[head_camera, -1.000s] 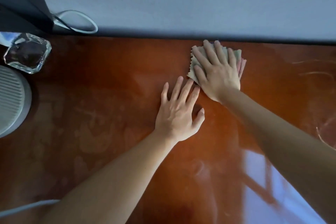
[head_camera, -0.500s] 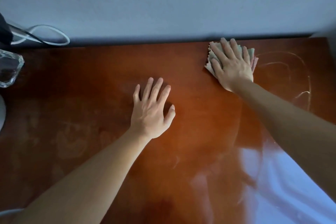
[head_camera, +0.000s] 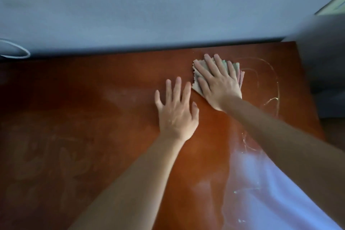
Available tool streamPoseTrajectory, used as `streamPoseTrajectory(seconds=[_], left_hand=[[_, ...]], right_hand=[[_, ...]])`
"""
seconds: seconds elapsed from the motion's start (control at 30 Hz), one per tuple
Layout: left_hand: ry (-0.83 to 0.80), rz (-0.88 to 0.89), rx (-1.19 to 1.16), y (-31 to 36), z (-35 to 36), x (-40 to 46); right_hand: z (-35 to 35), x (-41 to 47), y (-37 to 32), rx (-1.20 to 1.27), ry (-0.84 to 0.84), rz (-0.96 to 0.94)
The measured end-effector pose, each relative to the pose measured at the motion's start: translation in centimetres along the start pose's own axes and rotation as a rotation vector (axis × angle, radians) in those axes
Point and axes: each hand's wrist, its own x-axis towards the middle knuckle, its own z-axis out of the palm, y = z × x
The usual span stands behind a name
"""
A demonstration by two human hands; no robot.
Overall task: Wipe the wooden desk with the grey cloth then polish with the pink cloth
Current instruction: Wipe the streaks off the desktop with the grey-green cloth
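Observation:
The wooden desk (head_camera: 93, 136) fills the view, reddish brown and glossy, with faint smears on its left part. My right hand (head_camera: 218, 82) lies flat with straight fingers on a folded grey cloth (head_camera: 197, 87) near the desk's far right. A pink cloth edge (head_camera: 242, 78) peeks out from under the grey one beside my little finger. My left hand (head_camera: 176, 110) rests flat on the bare wood just left of the cloth, fingers spread, holding nothing.
A pale wall (head_camera: 149, 5) runs along the desk's far edge. A white cable loop (head_camera: 16, 52) lies at the far left. Thin wet streaks (head_camera: 270, 80) curve right of the cloth. The desk's right edge (head_camera: 309, 99) drops off beside a blurred grey object (head_camera: 324, 52).
My view has swung right, so the glass object at the left has left the frame. My right hand has slid the cloth toward my left hand, which now sits close beside it.

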Motion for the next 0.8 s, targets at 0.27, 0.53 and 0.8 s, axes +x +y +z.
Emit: streamPoseTrajectory(seconds=[0.27, 0.53, 0.8], left_hand=[[0.016, -0.110, 0.071, 3.1, 2.4, -0.1], [0.005, -0.126, 0.089, 3.2, 2.6, 0.0], [0.023, -0.132, 0.098, 3.3, 2.5, 0.3]], right_hand=[[-0.2, 2.4, 1.6, 0.016, 0.012, -0.060], [0.7, -1.8, 2.6, 0.004, -0.013, -0.127], [-1.0, 5.9, 3.0, -0.013, -0.006, -0.117]])
